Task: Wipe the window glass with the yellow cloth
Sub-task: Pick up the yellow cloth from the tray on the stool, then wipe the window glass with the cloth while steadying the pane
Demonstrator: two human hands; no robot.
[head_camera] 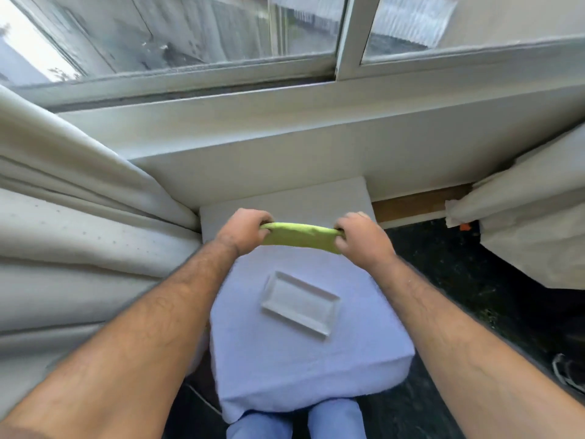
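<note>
The yellow-green cloth (300,236) is stretched into a folded band between both hands, above the far end of a white-covered stool. My left hand (242,231) grips its left end. Its right end is gripped by my right hand (361,237). The window glass (196,30) fills the top of the view, well beyond the cloth, with a white frame post (348,36) dividing two panes. The glass looks streaked and dusty.
A clear rectangular tray (299,302) lies on the white-covered stool (310,359) below my hands. A wide white sill (285,128) runs under the window. Cream curtains hang at the left (79,217) and right (531,217). A shoe (566,370) rests on the dark floor.
</note>
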